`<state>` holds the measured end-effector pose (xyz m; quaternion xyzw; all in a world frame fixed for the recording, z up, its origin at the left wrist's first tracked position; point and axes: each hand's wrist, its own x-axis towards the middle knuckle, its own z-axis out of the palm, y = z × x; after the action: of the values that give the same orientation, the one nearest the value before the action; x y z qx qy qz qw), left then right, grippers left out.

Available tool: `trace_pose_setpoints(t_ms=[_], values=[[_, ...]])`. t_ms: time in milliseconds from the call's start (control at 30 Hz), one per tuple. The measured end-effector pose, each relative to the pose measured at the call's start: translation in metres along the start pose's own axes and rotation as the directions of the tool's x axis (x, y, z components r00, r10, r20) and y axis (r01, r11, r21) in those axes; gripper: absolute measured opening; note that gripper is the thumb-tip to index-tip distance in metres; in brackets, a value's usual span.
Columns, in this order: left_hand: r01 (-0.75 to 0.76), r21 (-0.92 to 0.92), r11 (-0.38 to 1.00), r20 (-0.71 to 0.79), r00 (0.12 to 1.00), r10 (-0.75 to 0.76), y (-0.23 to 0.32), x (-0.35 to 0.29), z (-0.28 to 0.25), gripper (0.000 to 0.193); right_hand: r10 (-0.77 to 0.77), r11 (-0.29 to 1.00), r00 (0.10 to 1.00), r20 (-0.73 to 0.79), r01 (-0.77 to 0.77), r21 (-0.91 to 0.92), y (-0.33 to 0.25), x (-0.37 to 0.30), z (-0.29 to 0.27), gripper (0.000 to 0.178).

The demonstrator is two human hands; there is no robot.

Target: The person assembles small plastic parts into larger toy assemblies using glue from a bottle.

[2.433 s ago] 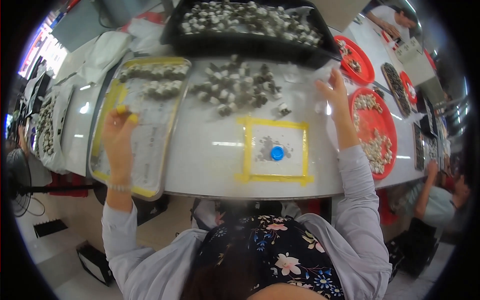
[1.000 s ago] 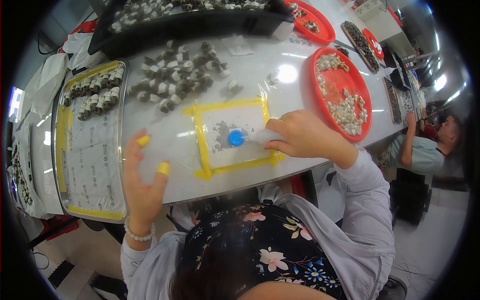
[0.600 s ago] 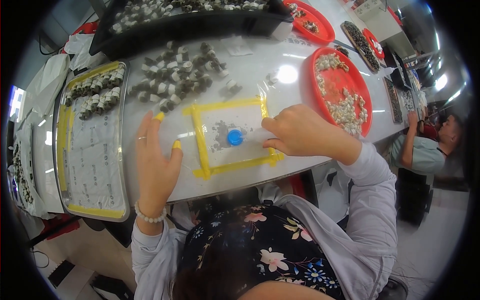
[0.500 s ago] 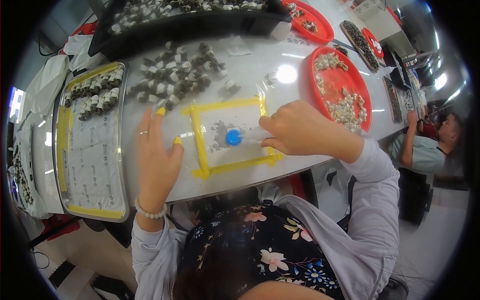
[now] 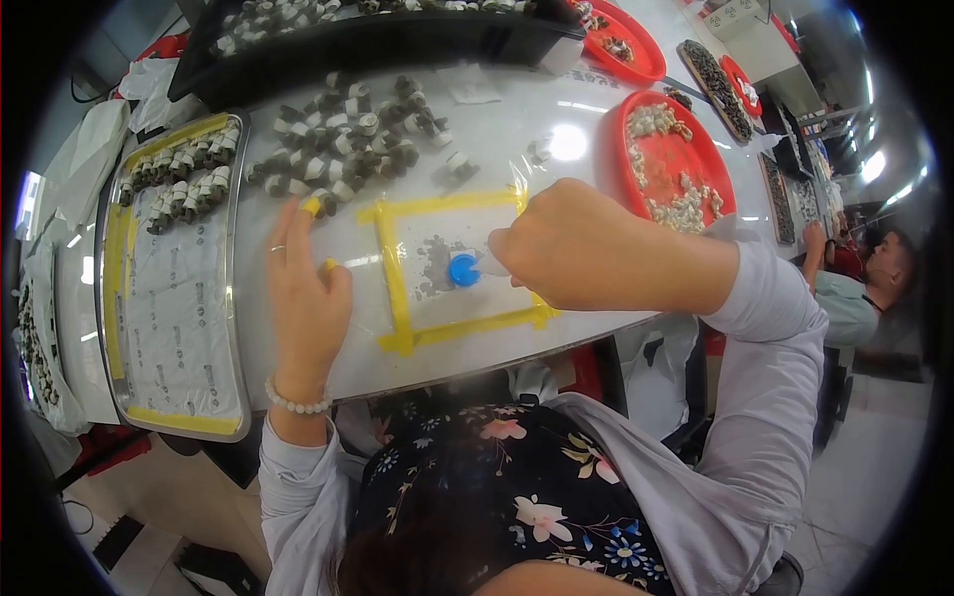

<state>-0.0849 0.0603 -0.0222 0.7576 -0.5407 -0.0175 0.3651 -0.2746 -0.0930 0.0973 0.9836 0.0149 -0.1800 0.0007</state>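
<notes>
My right hand (image 5: pixel 571 248) is closed around a whitish bottle with a tapered nozzle (image 5: pixel 487 264), mostly hidden by the fingers. The nozzle tip meets a small round blue cap (image 5: pixel 463 270), which sits on a clear sheet (image 5: pixel 467 310) edged with yellow tape. Grey wet-looking spots surround the cap. To the left, my left hand (image 5: pixel 310 298) lies over the table with thumb and fingers apart, yellow covers on two fingertips. Its index finger is beside a loose pile of small dark grey pieces with white bands (image 5: pixel 348 139).
At left a metal tray (image 5: pixel 174 328) holds rows of the same banded pieces on printed lining. A black bin (image 5: pixel 368 60) stands behind the pile. Right of it are red round trays (image 5: pixel 681 149) with pale pieces. A co-worker (image 5: pixel 845 298) sits at far right.
My right hand has turned knuckles-up and shifted slightly left, covering more of the bottle. My left thumb has drawn in a little toward the fingers. The whole view has shifted slightly.
</notes>
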Motion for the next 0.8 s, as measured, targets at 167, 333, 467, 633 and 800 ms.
trace_pose_setpoints(t_ms=[167, 333, 467, 633, 800], values=[[0.018, -0.015, 1.000, -0.003, 1.000, -0.018, -0.003, 0.001, 0.002, 0.051, -0.058, 0.998, 0.998, -0.002, 0.058, 0.004, 0.000, 0.007, -0.007, 0.012], [0.015, -0.020, 1.000, -0.019, 1.000, -0.015, -0.003, -0.002, 0.001, 0.052, -0.093, 0.994, 0.995, 0.018, 0.094, -0.061, -0.005, 0.009, -0.012, 0.008], [0.017, -0.030, 0.999, -0.022, 1.000, -0.017, -0.002, -0.002, 0.001, 0.052, -0.105, 0.992, 0.994, 0.008, 0.106, -0.074, -0.005, 0.009, -0.014, 0.008], [0.018, -0.028, 0.999, -0.016, 1.000, -0.019, -0.002, -0.001, 0.000, 0.053, -0.041, 0.998, 0.999, 0.010, 0.042, -0.036, -0.003, 0.007, -0.008, 0.015], [0.017, -0.041, 0.999, -0.021, 1.000, -0.018, -0.001, -0.002, -0.001, 0.053, 0.115, 0.989, 0.993, 0.026, -0.117, 0.089, 0.001, -0.015, -0.001, 0.025]])
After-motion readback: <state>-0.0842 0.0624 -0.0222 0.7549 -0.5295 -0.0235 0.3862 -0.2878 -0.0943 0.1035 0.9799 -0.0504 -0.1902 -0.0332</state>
